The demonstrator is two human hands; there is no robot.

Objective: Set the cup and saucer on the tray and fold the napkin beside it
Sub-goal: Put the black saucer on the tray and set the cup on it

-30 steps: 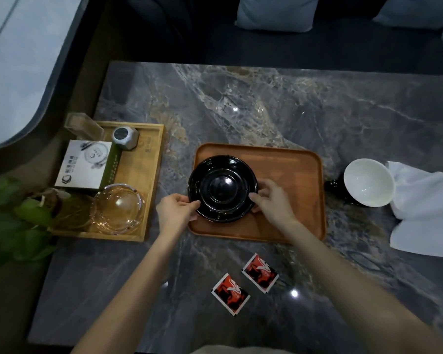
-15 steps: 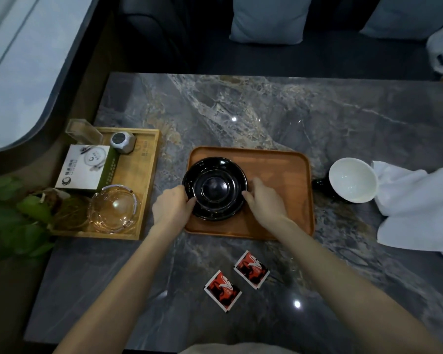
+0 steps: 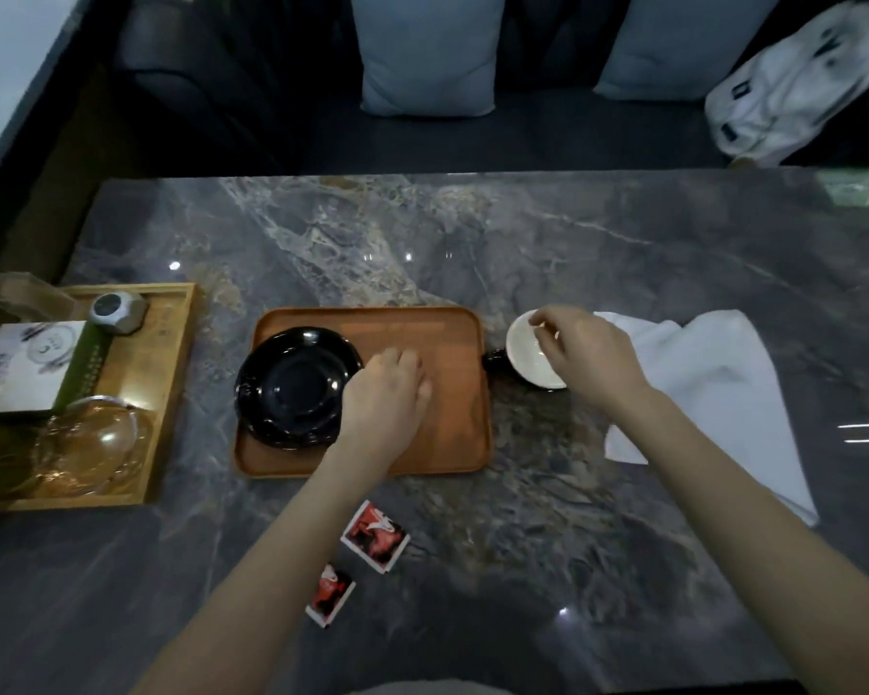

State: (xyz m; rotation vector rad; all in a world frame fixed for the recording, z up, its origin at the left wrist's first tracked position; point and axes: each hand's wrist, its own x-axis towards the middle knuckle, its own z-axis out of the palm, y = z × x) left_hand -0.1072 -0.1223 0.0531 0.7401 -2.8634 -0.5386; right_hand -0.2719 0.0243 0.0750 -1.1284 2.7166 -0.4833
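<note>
Our right hand (image 3: 580, 356) is over the cup (image 3: 530, 356), fingers curled down at the rim. It looks like the start of a pinch on the near rim, but we cannot tell whether it has actually closed on it. Our left hand (image 3: 387, 393) lies palm down on the tray (image 3: 452, 428), fingers loosely bent and holding nothing, knuckles just beside the right edge of the saucer (image 3: 292, 388).

Status as we read it:
- Saucer: done. It sits inside the tray on its left half (slightly tilted or riding the left lip, hard to say in this light).
- Cup: not done. It stands upright on the marble table (image 3: 523, 233), just off the tray's right edge, with its dark handle pointing toward the tray.
- Napkin (image 3: 713, 388): not started. It is a loose white cloth spread unfolded on the table to the right of the cup, with one corner tucked behind our right hand.

So we judge roughly a third complete. Next comes lifting the cup across to the saucer well, then the fold.

Not ours to touch: two red sachets (image 3: 375, 536) near the front edge, and the bamboo tray (image 3: 166, 393) at far left holding a glass bowl (image 3: 91, 443) and a box (image 3: 31, 368).
</note>
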